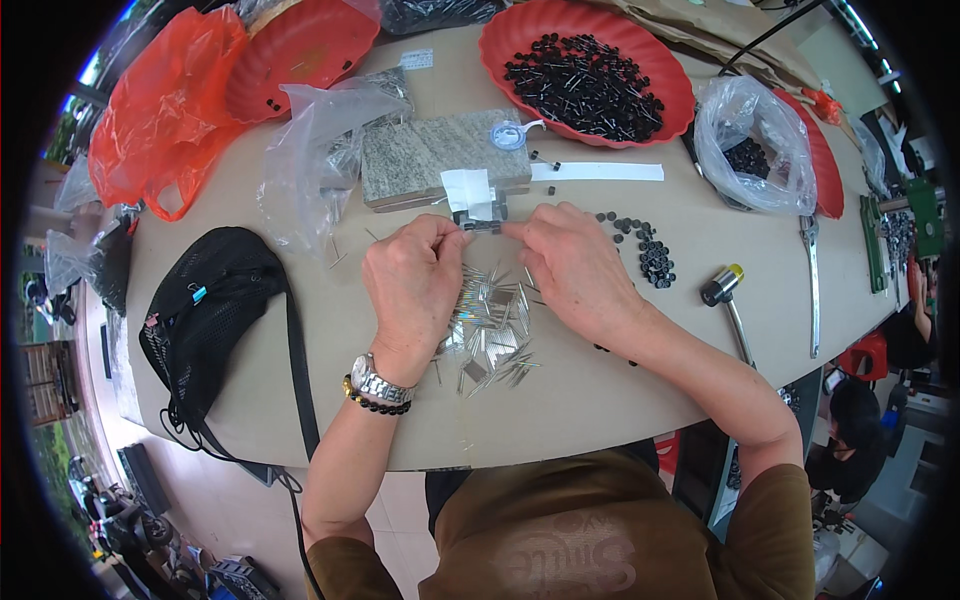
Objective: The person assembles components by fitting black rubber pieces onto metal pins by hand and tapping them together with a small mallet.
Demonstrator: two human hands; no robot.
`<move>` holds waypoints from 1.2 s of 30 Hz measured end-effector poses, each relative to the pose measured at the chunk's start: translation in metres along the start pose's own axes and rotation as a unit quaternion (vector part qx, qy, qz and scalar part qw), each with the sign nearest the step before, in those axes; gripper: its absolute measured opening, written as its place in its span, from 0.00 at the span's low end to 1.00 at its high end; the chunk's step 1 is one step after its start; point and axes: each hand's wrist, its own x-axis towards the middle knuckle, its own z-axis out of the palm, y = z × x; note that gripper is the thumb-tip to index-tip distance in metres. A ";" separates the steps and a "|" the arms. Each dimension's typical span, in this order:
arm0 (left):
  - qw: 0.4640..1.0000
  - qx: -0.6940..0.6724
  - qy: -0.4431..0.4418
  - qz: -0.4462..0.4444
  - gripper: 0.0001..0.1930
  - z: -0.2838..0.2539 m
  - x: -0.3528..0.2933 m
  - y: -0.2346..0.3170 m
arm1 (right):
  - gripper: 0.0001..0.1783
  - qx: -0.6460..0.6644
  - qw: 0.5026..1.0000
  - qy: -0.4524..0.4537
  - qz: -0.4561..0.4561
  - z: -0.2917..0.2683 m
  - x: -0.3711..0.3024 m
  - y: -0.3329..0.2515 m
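My left hand (412,285) is closed in a pinch, thumb against fingertips, at the left end of a small dark block-like fixture (484,226). From the other side, my right hand (580,265) reaches its curled fingers to the fixture's right end. Whatever sits between the fingertips of either hand is too small or too hidden to name. A white paper piece (467,190) covers part of the fixture. Below and between my hands lies a loose pile of thin metal pins (490,330). Several small black round caps (655,262) are scattered just beyond my right hand.
Behind the fixture stands a grey stone-like block (420,160) with a tape roll (508,135). A red plate (490,45) holds black-headed pins. Plastic bags (165,120) crowd the back left. A black mesh bag (215,320) lies left; a hammer (722,287) and wrench (811,280) lie right.
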 end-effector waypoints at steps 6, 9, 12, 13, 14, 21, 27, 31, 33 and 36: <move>1.000 -0.023 -0.015 -0.007 0.04 -0.002 0.003 0.001 | 0.13 -0.008 1.000 0.015 -0.004 0.002 -0.001 0.002; 0.998 -0.061 -0.023 0.000 0.04 -0.004 0.004 -0.003 | 0.10 -0.057 0.996 0.064 -0.034 0.004 -0.001 0.001; 0.996 -0.069 -0.053 -0.009 0.06 -0.008 0.006 0.002 | 0.08 -0.062 0.990 0.099 -0.083 0.004 0.002 -0.006; 0.996 -0.069 -0.052 -0.009 0.06 -0.009 0.006 0.001 | 0.08 -0.088 0.986 0.093 -0.110 0.006 0.005 -0.007; 0.996 -0.071 -0.049 0.019 0.07 -0.008 0.006 -0.002 | 0.09 -0.114 0.980 0.088 -0.138 0.009 0.008 -0.008; 0.988 -0.021 -0.007 0.152 0.15 -0.012 0.011 -0.004 | 0.10 -0.232 0.956 0.072 -0.166 0.018 0.018 -0.003; 0.986 -0.010 -0.010 0.167 0.15 -0.007 0.014 -0.010 | 0.10 -0.239 0.958 0.063 -0.144 0.021 0.019 -0.008; 0.986 -0.009 -0.009 0.166 0.15 -0.006 0.015 -0.010 | 0.09 -0.226 0.961 0.083 -0.139 0.026 0.020 -0.004; 0.987 -0.014 -0.018 0.161 0.14 -0.006 0.016 -0.008 | 0.09 -0.228 0.959 0.084 -0.143 0.024 0.020 -0.001; 0.989 -0.031 -0.020 0.146 0.14 -0.007 0.014 -0.008 | 0.09 -0.221 0.960 0.080 -0.155 0.024 0.021 0.000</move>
